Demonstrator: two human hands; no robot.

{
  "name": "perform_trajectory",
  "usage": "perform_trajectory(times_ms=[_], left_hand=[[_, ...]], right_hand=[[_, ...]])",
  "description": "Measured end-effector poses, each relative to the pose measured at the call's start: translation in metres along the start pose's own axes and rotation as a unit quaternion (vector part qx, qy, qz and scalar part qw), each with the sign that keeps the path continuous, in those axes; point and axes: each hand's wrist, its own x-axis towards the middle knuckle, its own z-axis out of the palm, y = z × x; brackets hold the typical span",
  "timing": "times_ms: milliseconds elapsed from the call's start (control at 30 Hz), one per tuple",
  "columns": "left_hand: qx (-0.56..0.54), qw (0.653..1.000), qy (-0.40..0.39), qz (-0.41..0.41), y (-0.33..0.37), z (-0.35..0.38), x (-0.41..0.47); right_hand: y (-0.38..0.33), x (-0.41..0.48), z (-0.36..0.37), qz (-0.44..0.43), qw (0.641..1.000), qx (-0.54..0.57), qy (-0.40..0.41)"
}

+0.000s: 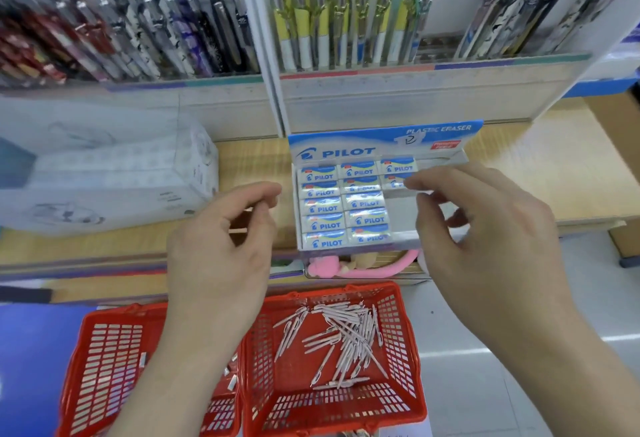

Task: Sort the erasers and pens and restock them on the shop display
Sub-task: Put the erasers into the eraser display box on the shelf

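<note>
Clearly your right hand (491,228) is nearer: curled fingers (415,178) touch the third-column eraser (391,180), pinch unclear; empty slots (401,214) lie at 6 o'clock; left hand (221,253) loosely curled, empty.

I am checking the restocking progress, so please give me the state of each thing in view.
Eraser box: open, two columns full, third holds two erasers.
Right basket: holds loose pens.
Left basket: a few small white pieces, partly hidden.
Left hand: loosely curled, holds nothing.
Right hand: index fingertip at the third column, grip unclear.
Pen racks: stocked.
</note>
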Motion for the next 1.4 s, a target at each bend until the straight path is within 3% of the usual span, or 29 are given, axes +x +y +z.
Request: perform_trajectory(times_ms=[200, 333, 567, 800, 933, 1033, 1233, 1400], left_hand=[[0.032, 0.999, 0.015, -0.003, -0.026, -0.053, -0.051], [0.048, 0.992, 0.047, -0.106, -0.075, -0.088, -0.091], [0.085, 0.956, 0.101, -0.263, -0.191, -0.147, -0.163], [0.098, 0.923, 0.089, -0.361, -0.339, -0.176, -0.210], [0.144, 0.918, 0.029, -0.368, -0.436, -0.172, -0.204], [0.160, 0.914, -0.043, -0.371, -0.519, -0.158, -0.186], [0.234, 0.909, -0.184, -0.291, -0.684, -0.086, -0.136], [0.313, 0.886, -0.257, -0.226, -0.784, -0.014, -0.095]], right_hand=[[-0.032, -0.014, -0.008, -0.055, 0.998, 0.033, -0.024], [-0.059, -0.036, 0.020, -0.127, 0.983, 0.049, -0.125], [-0.111, -0.100, 0.136, -0.178, 0.924, 0.091, -0.327], [-0.139, -0.183, 0.293, -0.186, 0.860, 0.043, -0.473], [-0.120, -0.239, 0.400, -0.103, 0.829, -0.002, -0.549], [-0.096, -0.273, 0.483, -0.025, 0.828, -0.029, -0.560], [-0.040, -0.314, 0.644, 0.229, 0.813, -0.014, -0.535], [0.007, -0.342, 0.726, 0.279, 0.821, -0.074, -0.493]])
